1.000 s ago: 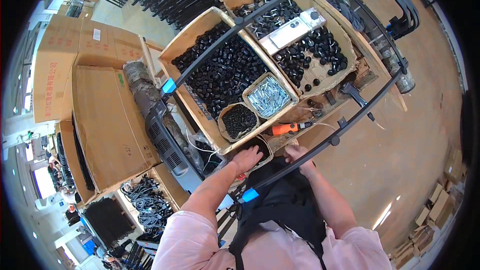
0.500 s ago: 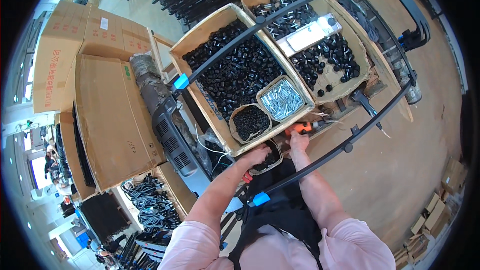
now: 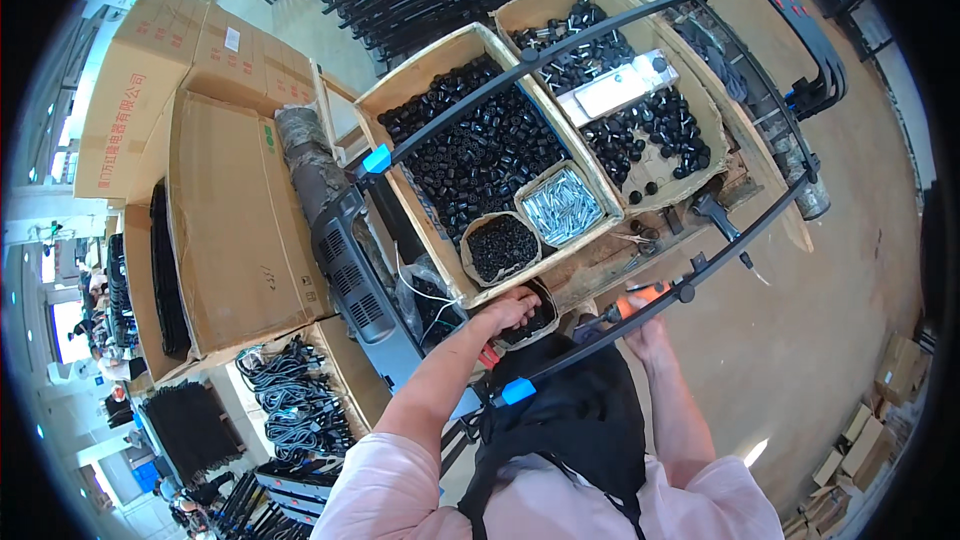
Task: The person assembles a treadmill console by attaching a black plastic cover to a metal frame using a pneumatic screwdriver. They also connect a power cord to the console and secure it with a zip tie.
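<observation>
Left hand [image 3: 512, 308] reaches forward, fingers curled down into a small round tub of black parts [image 3: 531, 321] at the near edge of the workbench; whether it grips a piece cannot be told. Right hand [image 3: 648, 332] closed around an orange-handled tool [image 3: 632, 302], just right of that tub, under a long black metal bar [image 3: 640, 315] with blue end caps that crosses in front of the person. Behind the hands, a large cardboard box of black fittings [image 3: 478, 145] holds two smaller tubs: one of dark pieces [image 3: 500, 246], one of silver screws [image 3: 562, 205]. A second box of black parts [image 3: 640, 120] stands to its right. Flattened cartons [image 3: 235, 210] lie on the left
</observation>
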The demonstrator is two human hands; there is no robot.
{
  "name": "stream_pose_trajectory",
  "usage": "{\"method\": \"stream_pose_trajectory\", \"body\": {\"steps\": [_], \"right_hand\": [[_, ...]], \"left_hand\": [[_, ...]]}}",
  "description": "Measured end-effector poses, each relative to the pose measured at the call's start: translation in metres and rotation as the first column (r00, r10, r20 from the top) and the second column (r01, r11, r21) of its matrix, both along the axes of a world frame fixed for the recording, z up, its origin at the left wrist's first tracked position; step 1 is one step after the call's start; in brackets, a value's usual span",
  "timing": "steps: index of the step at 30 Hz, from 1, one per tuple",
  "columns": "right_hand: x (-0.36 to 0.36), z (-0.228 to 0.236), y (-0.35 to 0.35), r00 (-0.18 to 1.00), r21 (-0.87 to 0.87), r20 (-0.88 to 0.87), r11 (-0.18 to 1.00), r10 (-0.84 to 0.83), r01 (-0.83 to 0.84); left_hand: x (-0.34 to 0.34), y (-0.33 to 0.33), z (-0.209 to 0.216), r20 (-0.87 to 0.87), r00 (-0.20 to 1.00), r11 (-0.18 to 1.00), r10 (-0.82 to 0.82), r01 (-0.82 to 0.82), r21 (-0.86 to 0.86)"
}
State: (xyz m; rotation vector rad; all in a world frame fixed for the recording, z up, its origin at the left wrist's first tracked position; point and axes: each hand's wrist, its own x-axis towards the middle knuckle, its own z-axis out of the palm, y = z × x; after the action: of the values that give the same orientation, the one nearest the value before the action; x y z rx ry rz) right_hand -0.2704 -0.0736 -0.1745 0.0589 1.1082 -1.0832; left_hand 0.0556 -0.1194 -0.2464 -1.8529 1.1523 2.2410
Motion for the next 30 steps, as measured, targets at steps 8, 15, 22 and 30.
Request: {"method": "stream_pose_trajectory", "body": {"steps": [8,15,22,30], "right_hand": [[-0.017,0.022,0.072,0.996,-0.012,-0.035,0.997,0.079,-0.080],[-0.020,0.120,0.075,0.932,-0.135,-0.359,0.985,0.050,-0.105],[-0.035,0.211,0.066,0.733,-0.406,-0.677,0.799,0.063,-0.443],[-0.024,0.295,0.020,0.688,-0.652,-0.717,0.456,-0.110,-0.606]], "left_hand": [[-0.001,-0.001,0.014,-0.045,0.980,0.975,0.191,-0.185,0.120],[-0.001,-0.005,0.047,-0.097,0.966,0.959,0.240,-0.221,0.181],[0.008,-0.003,0.087,-0.368,0.826,0.862,0.427,-0.250,0.441],[0.016,0.004,0.171,-0.658,0.417,0.777,0.628,-0.397,0.490]]}}
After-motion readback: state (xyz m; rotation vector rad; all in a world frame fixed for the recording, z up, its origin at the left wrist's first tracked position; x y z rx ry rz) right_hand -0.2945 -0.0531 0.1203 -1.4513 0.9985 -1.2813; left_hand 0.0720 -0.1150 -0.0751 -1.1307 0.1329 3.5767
